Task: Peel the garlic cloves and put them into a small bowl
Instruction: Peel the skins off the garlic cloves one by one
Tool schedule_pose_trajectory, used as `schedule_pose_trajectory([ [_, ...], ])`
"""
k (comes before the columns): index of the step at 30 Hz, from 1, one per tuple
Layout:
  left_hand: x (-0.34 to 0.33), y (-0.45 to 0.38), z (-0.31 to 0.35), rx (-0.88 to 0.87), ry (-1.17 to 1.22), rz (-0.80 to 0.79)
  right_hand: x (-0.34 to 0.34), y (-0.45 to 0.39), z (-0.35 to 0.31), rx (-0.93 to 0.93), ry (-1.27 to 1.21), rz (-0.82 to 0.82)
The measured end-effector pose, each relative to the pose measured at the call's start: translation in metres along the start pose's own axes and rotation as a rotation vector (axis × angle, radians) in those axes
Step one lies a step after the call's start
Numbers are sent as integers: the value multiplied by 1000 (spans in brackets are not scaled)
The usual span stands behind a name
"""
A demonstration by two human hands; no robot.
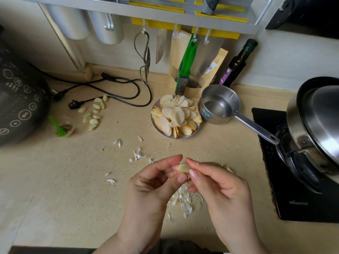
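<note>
- Both hands are up over the counter [55,189], pinching one garlic clove [183,168] between them. Left hand [154,187] has thumb and forefinger curled onto the clove's left end, right hand [218,187] pinches the right end the same way.
- The clove's long axis runs roughly left to right, tilted a bit, with the paler end toward the left hand. Can't tell which end is the root.
- Right below the hands is a heap of garlic skins [185,200], with stray bits scattered further out to the left.
- Peeled cloves [93,114] lie in a loose cluster on the bare counter at the back left, near a black power cord [117,83].
- Open room: a wide bare stretch of counter to the left of the hands and down to the near edge.
- The right side is tight: a black cooktop [293,198] with a lidded pot [315,125] sits close by.
- Straight ahead are a plate of apple slices [174,116] and a small steel saucepan [218,105] just beside it, handle pointing toward the cooktop.
- The far left edge is blocked by a dark cooker [20,99].
</note>
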State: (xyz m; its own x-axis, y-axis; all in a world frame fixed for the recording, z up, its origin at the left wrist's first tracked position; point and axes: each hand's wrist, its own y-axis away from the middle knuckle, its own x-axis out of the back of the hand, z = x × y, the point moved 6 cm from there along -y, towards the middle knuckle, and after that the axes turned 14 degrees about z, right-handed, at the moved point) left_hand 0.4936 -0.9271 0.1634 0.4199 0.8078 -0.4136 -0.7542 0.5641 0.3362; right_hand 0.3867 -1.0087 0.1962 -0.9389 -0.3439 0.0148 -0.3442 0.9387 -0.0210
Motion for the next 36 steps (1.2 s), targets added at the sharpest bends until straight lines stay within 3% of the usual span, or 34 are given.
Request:
schedule_pose_trajectory([
  [4,-1,1,4,-104,-40,13,-1,-2,-10,92,137,23],
  [10,-5,7,20,-405,-227,-22,-6,-1,-16,25,140,14],
  [13,-4,7,21,-459,-284,-11,-5,-4,-14,-51,74,-5],
  [24,-5,6,12,-195,-151,-38,1,-6,-4,-181,16,-6],
  [28,-10,6,9,-68,-106,-75,1,-6,-21,42,62,-31],
  [36,-14,6,24,-78,-161,-123,1,-4,-42,392,357,-67],
])
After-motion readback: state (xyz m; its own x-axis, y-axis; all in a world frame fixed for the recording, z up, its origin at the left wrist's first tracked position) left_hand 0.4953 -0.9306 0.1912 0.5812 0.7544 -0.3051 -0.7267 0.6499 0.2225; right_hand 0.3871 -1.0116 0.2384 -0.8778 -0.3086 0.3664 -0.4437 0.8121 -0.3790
